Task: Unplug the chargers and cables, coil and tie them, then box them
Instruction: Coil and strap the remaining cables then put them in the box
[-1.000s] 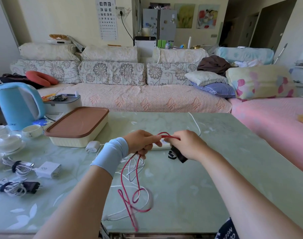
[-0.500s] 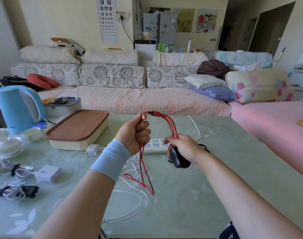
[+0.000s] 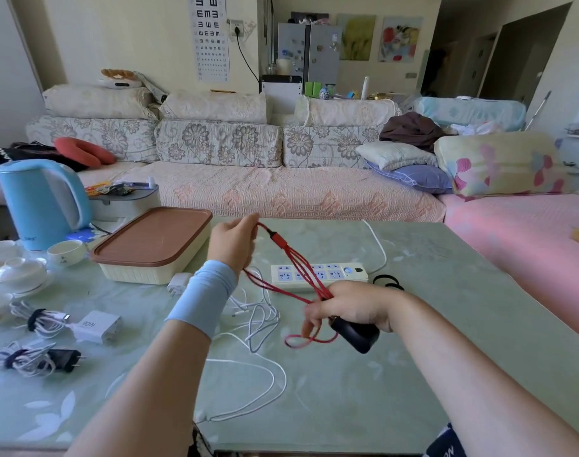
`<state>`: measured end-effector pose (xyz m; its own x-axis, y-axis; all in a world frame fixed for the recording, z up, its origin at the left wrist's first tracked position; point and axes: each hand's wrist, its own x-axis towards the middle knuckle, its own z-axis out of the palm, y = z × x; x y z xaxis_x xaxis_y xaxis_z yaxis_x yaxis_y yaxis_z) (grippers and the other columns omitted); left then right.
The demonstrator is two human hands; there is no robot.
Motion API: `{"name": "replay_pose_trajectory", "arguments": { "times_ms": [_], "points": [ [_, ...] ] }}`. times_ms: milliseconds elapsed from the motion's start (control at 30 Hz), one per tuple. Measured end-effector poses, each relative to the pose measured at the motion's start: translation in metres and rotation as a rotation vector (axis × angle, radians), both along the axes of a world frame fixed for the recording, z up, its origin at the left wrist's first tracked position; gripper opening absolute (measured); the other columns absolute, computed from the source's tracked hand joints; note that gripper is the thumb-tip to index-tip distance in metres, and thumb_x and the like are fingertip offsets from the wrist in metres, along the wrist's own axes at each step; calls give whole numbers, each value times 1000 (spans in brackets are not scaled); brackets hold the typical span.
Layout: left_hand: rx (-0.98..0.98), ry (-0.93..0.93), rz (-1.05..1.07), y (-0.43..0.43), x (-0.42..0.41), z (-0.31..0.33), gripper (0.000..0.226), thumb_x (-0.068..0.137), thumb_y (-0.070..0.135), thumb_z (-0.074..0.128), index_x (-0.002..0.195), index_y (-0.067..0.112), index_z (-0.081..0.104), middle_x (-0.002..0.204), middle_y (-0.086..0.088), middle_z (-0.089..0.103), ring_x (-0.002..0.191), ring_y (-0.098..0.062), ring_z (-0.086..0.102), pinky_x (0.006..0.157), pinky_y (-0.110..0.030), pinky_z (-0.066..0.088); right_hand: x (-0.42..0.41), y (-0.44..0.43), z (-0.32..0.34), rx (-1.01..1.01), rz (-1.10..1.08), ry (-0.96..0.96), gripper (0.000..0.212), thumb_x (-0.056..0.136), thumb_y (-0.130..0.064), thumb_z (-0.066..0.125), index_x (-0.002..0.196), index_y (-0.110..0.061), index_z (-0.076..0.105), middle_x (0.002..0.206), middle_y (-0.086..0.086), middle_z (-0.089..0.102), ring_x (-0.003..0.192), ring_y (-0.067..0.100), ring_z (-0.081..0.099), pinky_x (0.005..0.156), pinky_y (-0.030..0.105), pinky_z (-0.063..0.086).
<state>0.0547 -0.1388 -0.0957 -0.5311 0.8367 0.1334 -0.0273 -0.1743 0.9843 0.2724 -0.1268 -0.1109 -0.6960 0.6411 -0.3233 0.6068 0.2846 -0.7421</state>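
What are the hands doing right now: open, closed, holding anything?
Left hand: closed, pinching the red cable near its splitter.
Right hand: closed, gripping the black charger plus strands of the red cable.

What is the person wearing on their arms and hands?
Just one thing: a soft, plain light-blue wristband wraps around the left wrist. Apart from that, the left forearm and the right forearm are bare, with no sleeves. The left hand and the right hand have no gloves, and I can't see a watch or rings.
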Motion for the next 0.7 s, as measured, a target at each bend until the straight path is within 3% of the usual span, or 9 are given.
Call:
{"name": "replay_pose_trajectory", "arguments": {
  "times_ms": [67,133,233,300,400,467,567,633,700],
  "points": [
    [-99,435,131,-4,-14,-7,39,86,32,60,55,18,41,54,-3,31,53,-19,25,51,-28,23,6,6,-5,-54,64,-32,36,93,-46,59,70,-20,70,93,3,74,78,15,54,78,29,41],
    [-158,695,180,-5,-21,-13,45,88,31,59,54,14,36,56,-4,24,59,-21,23,52,-31,22,9,7,-6,-85,111,-49,38,98,-40,53,68,-18,62,80,5,72,71,14,56,77,28,43],
    [-160,630,183,1,-25,-18,46,90,34,57,59,2,46,61,-7,27,60,-20,25,55,-30,25,10,9,-6,-184,68,68,34,102,-29,51,72,-13,51,58,1,60,55,15,56,64,31,50],
    [-215,733,199,3,-25,-19,48,91,35,55,56,6,40,56,-7,26,58,-22,25,52,-31,24,11,11,-7,-171,52,110,32,101,-27,52,74,-11,50,55,0,56,52,15,56,61,32,50],
    [-349,927,171,1,-26,-21,46,92,37,55,55,12,44,53,-6,38,56,-26,37,51,-28,30,14,16,-9,-186,31,172,31,102,-26,50,76,-10,50,55,5,56,66,26,65,69,39,50],
    [-377,1043,97,3,-24,-24,25,92,30,56,75,14,65,76,-6,62,75,-28,57,66,-28,42,17,18,-10,-209,1,188,29,104,-24,47,81,-8,53,52,6,56,80,35,70,73,40,49],
    [-165,1039,-91,3,-4,-18,20,95,24,55,111,26,67,116,6,64,101,-18,61,91,-24,42,18,16,-9,-190,41,188,25,104,-22,47,88,-6,58,53,8,57,63,31,67,87,56,49],
    [-69,872,-353,-1,22,-10,24,93,33,60,116,28,65,116,13,65,103,-11,62,96,-22,42,17,14,-7,-201,52,220,23,103,-21,48,90,-5,58,52,10,54,49,26,55,88,58,52],
    [-102,721,-645,-1,43,-11,34,87,33,69,118,22,62,108,9,70,102,-8,64,97,-24,45,17,13,-4,-197,12,286,22,102,-19,48,90,-4,58,51,9,51,46,24,45,77,52,57]
  ]
}}
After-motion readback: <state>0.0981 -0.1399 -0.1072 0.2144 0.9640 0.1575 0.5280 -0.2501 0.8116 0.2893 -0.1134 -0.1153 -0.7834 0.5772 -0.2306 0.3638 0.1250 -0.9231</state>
